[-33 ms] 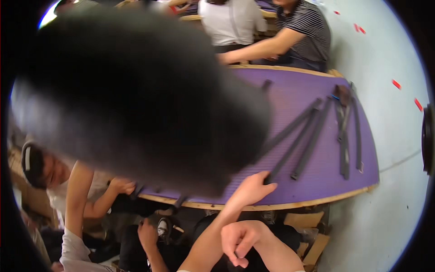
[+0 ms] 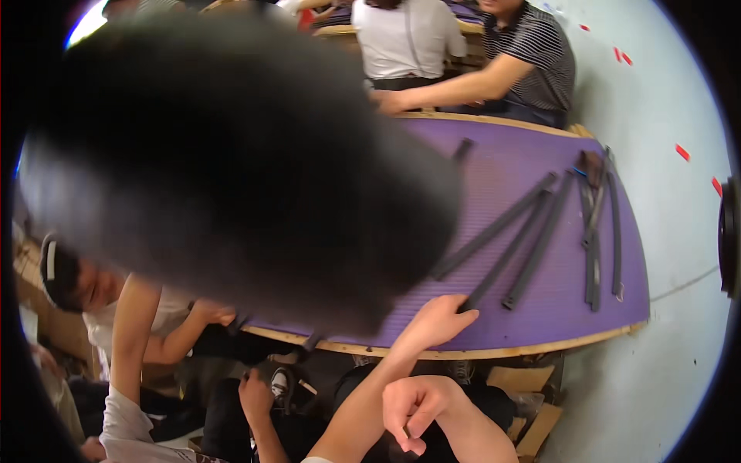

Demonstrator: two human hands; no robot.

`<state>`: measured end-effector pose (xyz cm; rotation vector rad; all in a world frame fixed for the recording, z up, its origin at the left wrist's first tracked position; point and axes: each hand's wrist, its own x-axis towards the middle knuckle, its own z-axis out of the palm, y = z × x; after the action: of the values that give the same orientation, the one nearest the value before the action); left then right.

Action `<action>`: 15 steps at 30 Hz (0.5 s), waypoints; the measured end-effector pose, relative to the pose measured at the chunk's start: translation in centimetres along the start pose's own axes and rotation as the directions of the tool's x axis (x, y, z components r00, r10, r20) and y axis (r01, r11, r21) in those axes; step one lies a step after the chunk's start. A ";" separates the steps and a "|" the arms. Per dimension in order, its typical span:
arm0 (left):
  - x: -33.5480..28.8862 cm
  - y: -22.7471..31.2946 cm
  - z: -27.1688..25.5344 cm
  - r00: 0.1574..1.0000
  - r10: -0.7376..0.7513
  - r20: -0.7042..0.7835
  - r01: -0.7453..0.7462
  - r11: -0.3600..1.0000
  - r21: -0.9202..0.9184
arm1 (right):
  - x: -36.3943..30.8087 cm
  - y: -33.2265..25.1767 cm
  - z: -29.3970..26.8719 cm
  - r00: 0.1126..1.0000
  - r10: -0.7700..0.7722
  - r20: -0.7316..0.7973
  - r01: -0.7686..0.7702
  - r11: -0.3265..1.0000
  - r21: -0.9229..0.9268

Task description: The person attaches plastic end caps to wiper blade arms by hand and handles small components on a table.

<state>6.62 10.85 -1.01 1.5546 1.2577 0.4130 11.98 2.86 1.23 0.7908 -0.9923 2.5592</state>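
Note:
Near the front edge of the purple-covered table, my left hand (image 2: pixel 438 320) is closed on the near end of a long dark grey strip (image 2: pixel 509 251). That strip slants away across the purple top (image 2: pixel 575 324). Beside it lie two similar strips, a left one (image 2: pixel 494 228) and a right one (image 2: pixel 540 245). Closer to me, below the table edge, my right hand (image 2: pixel 417 407) is held with curled fingers. A small dark bit seems to show at its fingertips, too small to name.
A large blurred black shape (image 2: pixel 231 170) hides the left of the view. More strips (image 2: pixel 593 255) and a brown piece (image 2: pixel 590 166) lie at the table's right end, by a pale wall (image 2: pixel 671 231). Co-workers sit across (image 2: pixel 532 54) and to my left (image 2: pixel 100 309). Cardboard (image 2: pixel 521 378) lies below.
The view has shifted slightly, and the table and strips sit a little further right and lower. My left hand stays on its strip; my right hand stays curled.

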 end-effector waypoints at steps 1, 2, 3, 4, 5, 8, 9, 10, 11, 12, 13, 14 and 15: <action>0.1 0.6 -0.5 1.000 -0.008 -0.029 0.008 1.000 -0.007 | -0.2 0.1 -0.1 1.000 0.020 0.020 -0.020 1.000 0.013; -0.5 1.3 -1.2 0.989 -0.132 0.067 0.138 0.986 -0.093 | -0.4 0.7 -0.4 0.998 0.051 -0.033 -0.049 0.998 0.039; -0.9 1.7 -1.6 0.955 -0.236 0.177 0.266 0.949 -0.167 | -0.5 1.1 -0.6 0.993 0.081 -0.091 -0.076 0.995 0.060; -1.0 1.4 -1.6 0.958 -0.238 0.158 0.265 0.948 -0.174 | -0.5 1.2 -0.8 0.993 0.095 -0.076 -0.090 0.994 0.064; -1.5 0.6 -1.6 0.971 -0.229 0.070 0.238 0.953 -0.188 | -0.1 1.5 -1.1 0.995 0.089 -0.051 -0.086 0.994 0.066; -1.8 -3.9 0.2 0.976 -0.043 -0.214 0.027 0.997 -0.078 | 0.5 1.7 -1.0 0.997 0.078 0.001 -0.078 0.996 0.044; -2.0 -4.2 0.2 0.921 0.155 -0.357 -0.136 0.988 0.079 | 0.3 1.6 -0.8 0.998 0.063 0.012 -0.063 0.998 0.014; -2.3 -4.5 0.2 0.916 0.154 -0.372 -0.132 0.988 0.084 | 0.0 1.4 -0.7 0.997 0.071 0.027 -0.072 0.997 0.016; -3.4 -3.7 -0.2 0.925 0.133 -0.356 -0.146 0.989 -0.010 | -0.5 1.1 -0.4 0.996 0.084 -0.003 -0.084 0.996 -0.003; -4.5 -3.0 -0.8 0.932 0.111 -0.345 -0.154 0.983 -0.101 | -0.9 0.9 -0.3 0.995 0.097 -0.025 -0.098 0.995 -0.019; -5.8 -2.4 -1.8 0.926 0.107 -0.363 -0.150 0.984 -0.094 | -1.3 0.7 -0.2 0.993 0.113 -0.044 -0.114 0.993 -0.022; -7.3 -1.9 -3.3 0.947 0.014 -0.322 -0.100 0.963 -0.251 | -1.3 0.7 -0.2 0.992 0.122 -0.016 -0.122 0.992 -0.020; -8.1 -1.6 -4.5 0.961 -0.069 -0.269 -0.047 0.914 -0.402 | -1.2 0.6 -0.2 0.993 0.113 -0.013 -0.114 0.993 -0.040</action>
<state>-0.82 5.91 2.03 1.1594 1.2914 0.8538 12.58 2.44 0.12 0.7293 -1.1126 2.6262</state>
